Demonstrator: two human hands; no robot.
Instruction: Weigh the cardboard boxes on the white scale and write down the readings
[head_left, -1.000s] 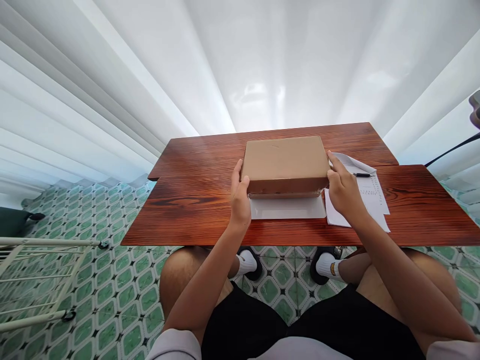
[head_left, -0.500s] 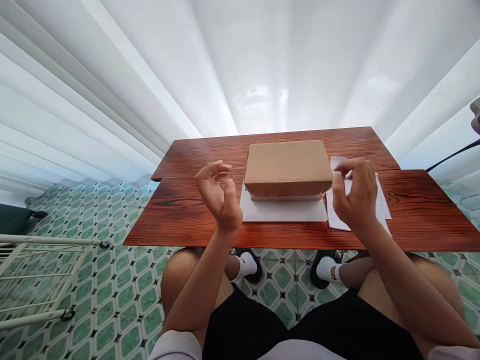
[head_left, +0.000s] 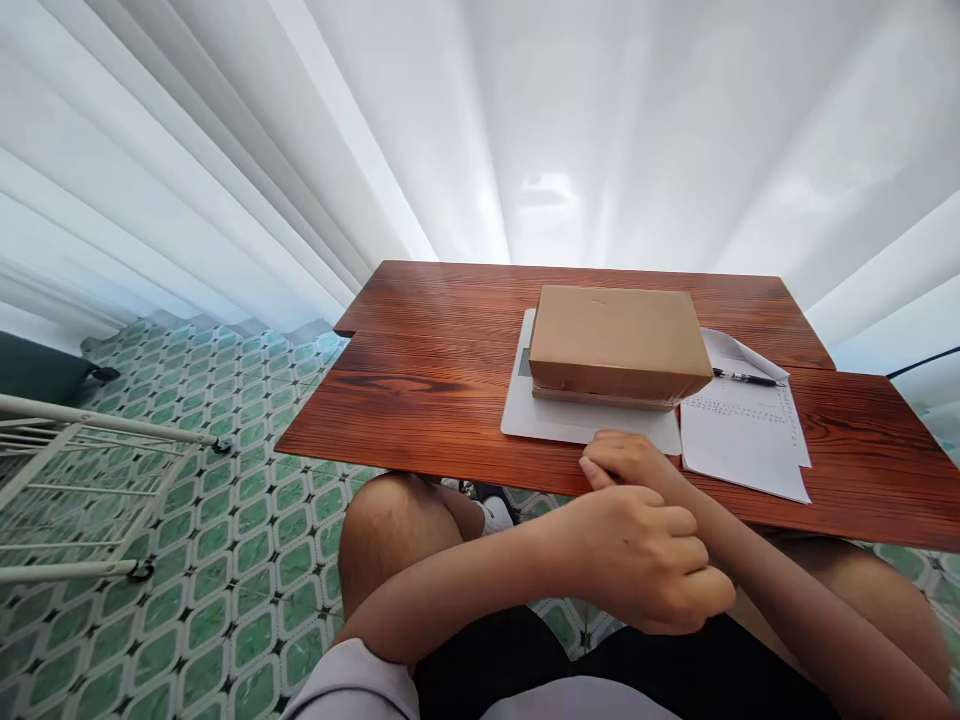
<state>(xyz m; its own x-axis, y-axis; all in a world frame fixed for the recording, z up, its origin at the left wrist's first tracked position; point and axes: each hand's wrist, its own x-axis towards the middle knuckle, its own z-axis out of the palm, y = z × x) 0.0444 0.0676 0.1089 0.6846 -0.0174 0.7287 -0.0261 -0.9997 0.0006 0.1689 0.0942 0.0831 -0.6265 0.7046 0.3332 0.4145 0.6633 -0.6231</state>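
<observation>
The table [head_left: 420,400] carries everything. My box [head_left: 616,340] sits shut near its middle, on a white sheet [head_left: 540,420] that reaches toward the near edge. Papers [head_left: 742,430] lie just right of it, a pen [head_left: 742,377] on top. At the near edge my left hand [head_left: 645,560] clasps my right wrist; my right hand [head_left: 630,458] curls loosely, holding nothing.

One cardboard box [head_left: 619,340] sits at the table's [head_left: 435,385] centre. One white flat slab [head_left: 555,420] lies beneath it. One printed sheet [head_left: 746,430] lies at the box's 3 o'clock, and one pen [head_left: 742,377] rests on that sheet. Two hands show: the left hand [head_left: 645,555] and the right hand [head_left: 637,462], at the box's 6 o'clock. One white wire rack [head_left: 82,490] stands at 9 o'clock.
</observation>
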